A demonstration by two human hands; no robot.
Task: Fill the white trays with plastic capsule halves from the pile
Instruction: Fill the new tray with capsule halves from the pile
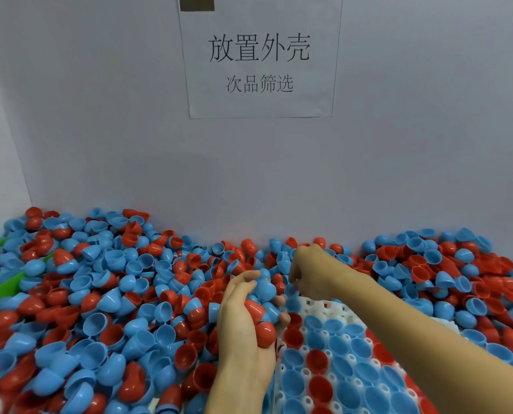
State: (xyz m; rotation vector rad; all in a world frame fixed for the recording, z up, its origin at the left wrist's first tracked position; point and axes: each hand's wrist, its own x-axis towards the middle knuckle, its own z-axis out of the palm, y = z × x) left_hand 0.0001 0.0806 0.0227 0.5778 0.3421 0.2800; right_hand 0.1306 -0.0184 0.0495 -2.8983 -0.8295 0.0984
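Several capsule halves [259, 312], red and blue, sit cupped in the left hand [243, 333], grip curled round them. Right hand [307, 273] pinches a blue half [291, 286] above the partly filled white tray [318, 307]; pile [100, 294] surrounds it.

Scene evenly and softly lit, no glare seen, faint shadows cast, edges bent by wide-angle distortion, blur noted toward 7 and 5 o'clock.

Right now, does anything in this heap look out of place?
Yes: a green plastic piece lies half buried in the pile of red and blue capsule halves at the far left. What it is cannot be told.
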